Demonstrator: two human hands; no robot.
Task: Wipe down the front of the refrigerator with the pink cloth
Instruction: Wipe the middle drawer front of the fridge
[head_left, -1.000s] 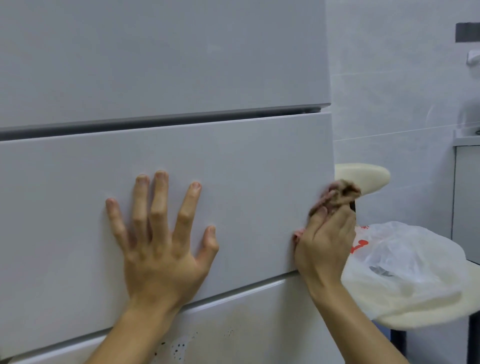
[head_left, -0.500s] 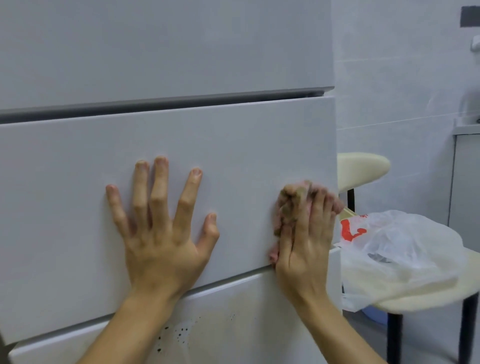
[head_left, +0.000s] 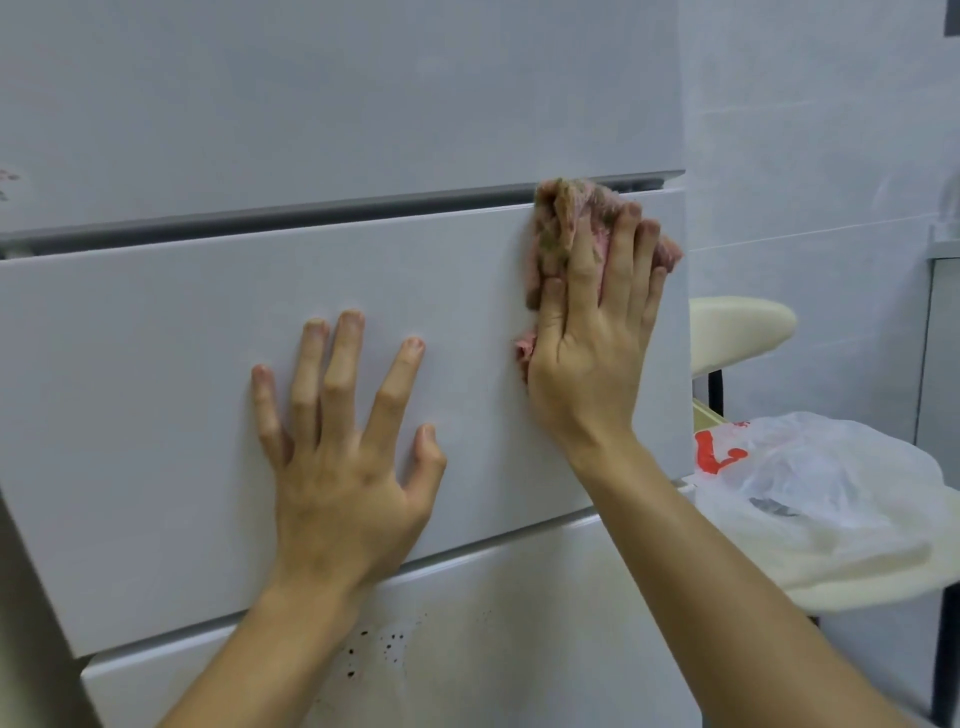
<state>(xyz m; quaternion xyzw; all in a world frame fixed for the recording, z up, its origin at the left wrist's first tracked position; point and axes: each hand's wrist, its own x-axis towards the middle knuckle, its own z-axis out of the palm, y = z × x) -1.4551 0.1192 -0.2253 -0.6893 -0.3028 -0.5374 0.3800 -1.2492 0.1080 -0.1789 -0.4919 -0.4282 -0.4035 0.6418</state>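
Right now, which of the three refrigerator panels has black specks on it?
The lowest panel, beneath the left hand; the specks sit just under its wrist. The middle panel looks plain.

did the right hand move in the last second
Yes. The right hand slid the cloth up the middle drawer front, from near its bottom seam to the dark gap along its top edge.

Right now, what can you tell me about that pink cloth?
The pink cloth is crumpled, soft-looking fabric with brownish-green dirty patches. The right hand presses it, fingers straight, against the upper right corner of the refrigerator's middle panel; its top edge reaches the dark gap above. A small pink bit pokes out at the hand's lower left. Part of it hides under the hand.
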